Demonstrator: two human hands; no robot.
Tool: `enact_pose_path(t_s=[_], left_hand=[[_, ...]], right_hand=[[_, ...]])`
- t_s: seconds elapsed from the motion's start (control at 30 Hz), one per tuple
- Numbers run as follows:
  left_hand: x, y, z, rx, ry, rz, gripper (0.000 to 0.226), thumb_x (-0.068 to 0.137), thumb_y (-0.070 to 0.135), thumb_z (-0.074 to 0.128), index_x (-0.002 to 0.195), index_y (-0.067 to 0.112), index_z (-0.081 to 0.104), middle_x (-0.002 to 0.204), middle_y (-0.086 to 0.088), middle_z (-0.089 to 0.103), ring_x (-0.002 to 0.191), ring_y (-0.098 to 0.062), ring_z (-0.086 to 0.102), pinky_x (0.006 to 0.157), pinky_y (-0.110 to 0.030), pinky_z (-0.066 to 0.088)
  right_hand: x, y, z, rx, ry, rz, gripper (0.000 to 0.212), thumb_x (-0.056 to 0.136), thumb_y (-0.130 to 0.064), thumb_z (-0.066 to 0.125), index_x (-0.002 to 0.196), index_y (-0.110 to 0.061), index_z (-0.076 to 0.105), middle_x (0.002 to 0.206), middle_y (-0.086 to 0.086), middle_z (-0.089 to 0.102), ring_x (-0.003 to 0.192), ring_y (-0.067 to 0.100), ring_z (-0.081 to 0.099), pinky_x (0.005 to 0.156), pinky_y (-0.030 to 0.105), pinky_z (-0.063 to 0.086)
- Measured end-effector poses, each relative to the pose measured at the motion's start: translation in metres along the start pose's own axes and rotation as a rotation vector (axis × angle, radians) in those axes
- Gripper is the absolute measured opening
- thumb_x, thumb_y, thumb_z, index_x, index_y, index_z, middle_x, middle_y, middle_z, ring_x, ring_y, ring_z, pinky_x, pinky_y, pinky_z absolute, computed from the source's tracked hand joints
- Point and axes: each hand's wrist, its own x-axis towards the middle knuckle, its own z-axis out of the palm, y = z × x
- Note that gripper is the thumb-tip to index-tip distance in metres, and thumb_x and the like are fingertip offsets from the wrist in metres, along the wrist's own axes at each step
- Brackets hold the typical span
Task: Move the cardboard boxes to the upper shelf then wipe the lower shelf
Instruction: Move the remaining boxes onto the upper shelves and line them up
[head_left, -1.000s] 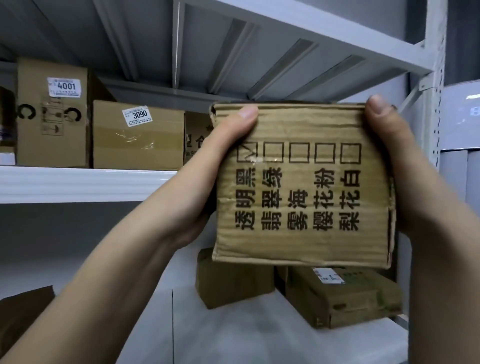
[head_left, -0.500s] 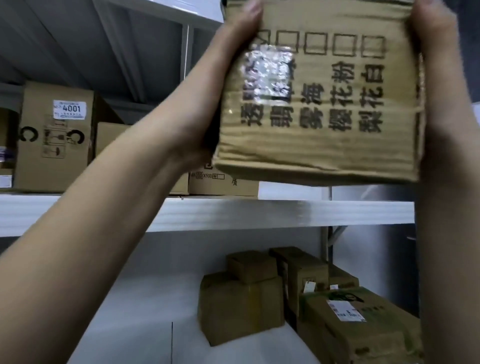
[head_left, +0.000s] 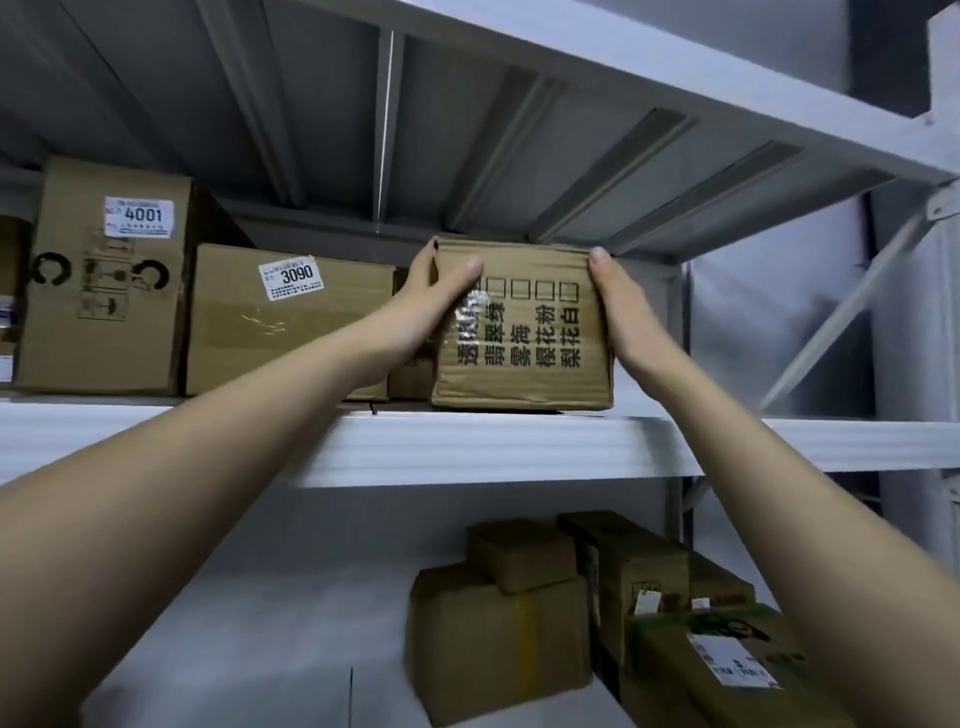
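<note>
Gripping printed box (head_left: 522, 332), labels 4001 (head_left: 139, 216), 3090 (head_left: 291, 276)

A white sticker (head_left: 138, 216) on the tall brown cardboard box (head_left: 104, 291) reads "4001"; another white label (head_left: 291, 277) on the wide brown cardboard carton (head_left: 280, 332) reads "3090".

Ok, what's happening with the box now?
Both hands, left and right, grip the printed box. Box sits on upper shelf. Nothing blocking. More boxes below.

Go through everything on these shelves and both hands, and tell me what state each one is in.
Printed box: on upper shelf, held at both sides.
Left hand: grips the box's left edge.
Right hand: grips its right edge.
4001 box: upright, closed.
3090 box: taped shut.
Lower-shelf boxes: stacked, unmoved.
</note>
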Motion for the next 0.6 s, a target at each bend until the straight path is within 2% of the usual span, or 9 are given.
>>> enact_pose_path(t_s=[0.03,0.1,0.17,0.2,0.3,0.37,0.47,0.53,0.6], left_hand=[[0.007,-0.006,-0.003,0.050,-0.026,0.002,0.063,0.093,0.054,0.042,0.146,0.027,0.021,0.140,0.003,0.046,0.121,-0.014,0.050,0.102,-0.037,0.041],[0.019,-0.016,-0.011,0.133,-0.032,-0.010,0.055,0.091,0.054,0.048,0.137,0.031,0.029,0.120,0.007,0.057,0.098,-0.007,0.059,0.078,-0.027,0.050],[0.032,-0.016,-0.015,0.168,-0.041,-0.031,0.042,0.090,0.051,0.052,0.125,0.034,0.037,0.100,0.010,0.061,0.081,-0.004,0.061,0.057,-0.022,0.051],[0.038,-0.017,-0.016,0.168,-0.053,-0.042,0.038,0.090,0.047,0.055,0.122,0.032,0.040,0.096,0.008,0.061,0.079,-0.006,0.061,0.055,-0.023,0.053],[0.051,-0.016,-0.021,0.228,-0.052,-0.076,0.036,0.089,0.036,0.062,0.119,0.022,0.048,0.096,0.001,0.061,0.081,-0.014,0.062,0.063,-0.034,0.058],[0.062,-0.016,-0.024,0.487,0.008,0.000,0.037,0.087,0.034,0.064,0.119,0.018,0.055,0.102,-0.002,0.060,0.087,-0.018,0.061,0.066,-0.034,0.058],[0.074,-0.024,-0.024,0.916,0.120,0.168,0.043,0.086,0.042,0.062,0.120,0.016,0.061,0.111,-0.004,0.065,0.097,-0.020,0.061,0.077,-0.031,0.053],[0.079,-0.032,-0.026,1.013,0.131,0.218,0.043,0.088,0.044,0.058,0.122,0.017,0.061,0.114,-0.004,0.066,0.101,-0.021,0.061,0.077,-0.030,0.049],[0.084,-0.038,-0.029,1.122,0.119,0.234,0.042,0.091,0.046,0.052,0.125,0.022,0.058,0.116,-0.003,0.065,0.108,-0.024,0.056,0.081,-0.032,0.043]], right_hand=[[0.003,0.004,0.000,-0.041,-0.007,0.015,0.045,0.103,-0.045,0.028,0.124,-0.018,0.057,0.127,-0.001,0.060,0.121,0.014,0.053,0.111,0.043,0.036],[0.010,0.013,0.002,-0.101,-0.058,0.055,0.044,0.102,-0.048,0.025,0.121,-0.021,0.054,0.126,0.001,0.059,0.119,0.019,0.053,0.105,0.046,0.041],[0.018,0.020,0.004,-0.139,-0.121,0.117,0.044,0.102,-0.050,0.022,0.123,-0.025,0.049,0.125,0.004,0.057,0.113,0.021,0.056,0.086,0.042,0.051],[0.021,0.024,0.005,-0.140,-0.150,0.149,0.044,0.102,-0.050,0.021,0.128,-0.026,0.046,0.125,0.003,0.056,0.106,0.020,0.057,0.074,0.037,0.052],[0.033,0.031,0.010,-0.170,-0.199,0.205,0.041,0.103,-0.044,0.023,0.138,-0.028,0.038,0.115,-0.001,0.054,0.087,0.014,0.058,0.059,0.029,0.049],[0.043,0.035,0.017,-0.208,-0.231,0.225,0.034,0.104,-0.036,0.025,0.134,-0.026,0.039,0.102,-0.003,0.054,0.080,0.017,0.058,0.058,0.031,0.053],[0.058,0.037,0.032,-0.297,-0.255,0.242,0.029,0.104,-0.027,0.023,0.127,-0.025,0.039,0.099,-0.002,0.053,0.082,0.020,0.058,0.068,0.044,0.058],[0.066,0.040,0.042,-0.358,-0.253,0.248,0.031,0.102,-0.024,0.021,0.127,-0.026,0.039,0.106,0.002,0.054,0.088,0.025,0.058,0.072,0.050,0.058],[0.071,0.045,0.049,-0.411,-0.246,0.249,0.030,0.101,-0.023,0.021,0.125,-0.027,0.039,0.112,0.005,0.055,0.095,0.029,0.059,0.070,0.051,0.059]])
